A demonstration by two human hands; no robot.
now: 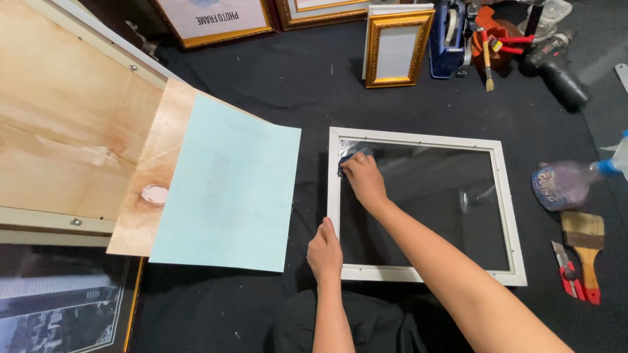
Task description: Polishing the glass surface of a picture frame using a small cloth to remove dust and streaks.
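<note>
A white picture frame with a glass pane lies face down on the black cloth. My right hand presses a small dark checked cloth against the glass in the frame's upper left corner. My left hand rests on the frame's left rail near the lower left corner, fingers curled over the edge, holding it steady.
A pale blue sheet lies on a plywood board left of the frame. A spray bottle, a paintbrush and a red tool lie at the right. Gold frames, a tape dispenser and a drill stand at the back.
</note>
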